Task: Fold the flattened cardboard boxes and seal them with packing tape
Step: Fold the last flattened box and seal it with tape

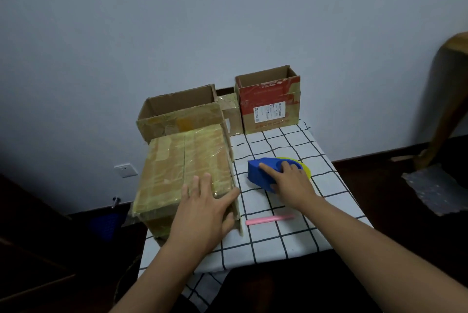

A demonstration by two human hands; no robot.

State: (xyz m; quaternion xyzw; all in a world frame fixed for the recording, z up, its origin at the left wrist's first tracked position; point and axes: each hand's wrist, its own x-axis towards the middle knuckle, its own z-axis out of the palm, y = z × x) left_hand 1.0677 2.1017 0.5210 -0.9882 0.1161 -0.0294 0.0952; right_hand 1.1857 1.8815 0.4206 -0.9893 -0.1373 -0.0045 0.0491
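L hand [202, 207]: fingers spread flat on taped box [182, 168], near left of table [291, 231]. R hand [291, 181]: grips blue dispenser [263, 169], centre-right. Pink cutter [269, 219] near, just beside box. Far: open box [177, 112], red box [269, 107] w/ label.

From my remote seat the room looked dim and bluish, lit softly from above. Glare shone on the taped box [186, 171]. The floor [38, 236] sank into shadow, and wide-angle bending and blur softened the edges.
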